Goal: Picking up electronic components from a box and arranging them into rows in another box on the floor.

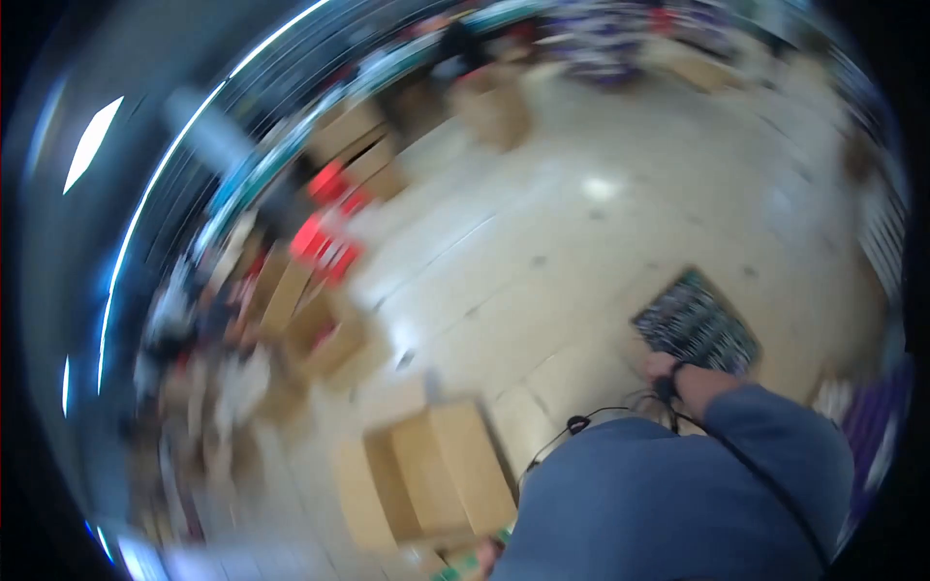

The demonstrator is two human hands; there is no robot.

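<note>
My right hand [662, 367] reaches out from a blue sleeve, with a dark band and a cable at the wrist. Its fingers close on the edge of a flat, dark rectangular pack [699, 321] that has rows of small pale and greenish shapes; blur hides what exactly it is. Only a bit of my left hand [490, 555] shows at the lower edge, beside a cardboard piece with green strips [460, 565]. Whether its fingers grip that piece is hidden. Just left of my body stands an open cardboard box [426, 474], its flaps spread.
Pale tiled floor [542, 242] stretches ahead. Along the left stand more open cartons [325, 334] and red packages [327, 237], below a long shelf or counter. Another carton [491, 105] stands farther off. Purple-and-white stacks [596, 39] are at the back. A black cable [765, 479] runs over my right arm.
</note>
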